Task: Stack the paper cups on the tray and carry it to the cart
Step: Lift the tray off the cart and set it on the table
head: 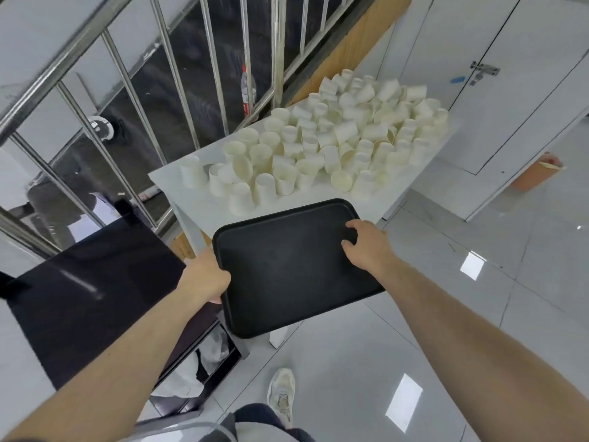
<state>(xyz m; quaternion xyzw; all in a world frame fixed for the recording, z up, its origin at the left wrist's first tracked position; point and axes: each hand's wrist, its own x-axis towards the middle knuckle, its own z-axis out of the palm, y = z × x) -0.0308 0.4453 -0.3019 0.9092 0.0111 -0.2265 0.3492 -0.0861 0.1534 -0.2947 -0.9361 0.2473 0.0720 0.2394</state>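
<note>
I hold a bare black tray (pixel 287 269) in the air between me and a white table (pixel 204 204). My left hand (pixel 207 275) grips the tray's left edge, fingers curled under it. My right hand (pixel 366 247) holds the right edge, with thumb and fingers spread on the tray's top. Nothing lies on the tray. Its far end overlaps the table's near edge in view. Loose white paper cups (pixel 322 145) cover most of the table, some upright, some upside down, some on their sides.
A black cart (pixel 95 288) stands at my left, with a lower shelf (pixel 210 355) holding white bags. A steel railing (pixel 134 100) runs behind the cart and table. White cabinet doors (pixel 497 90) stand at the right. My shoe (pixel 282 393) is on the glossy tiled floor.
</note>
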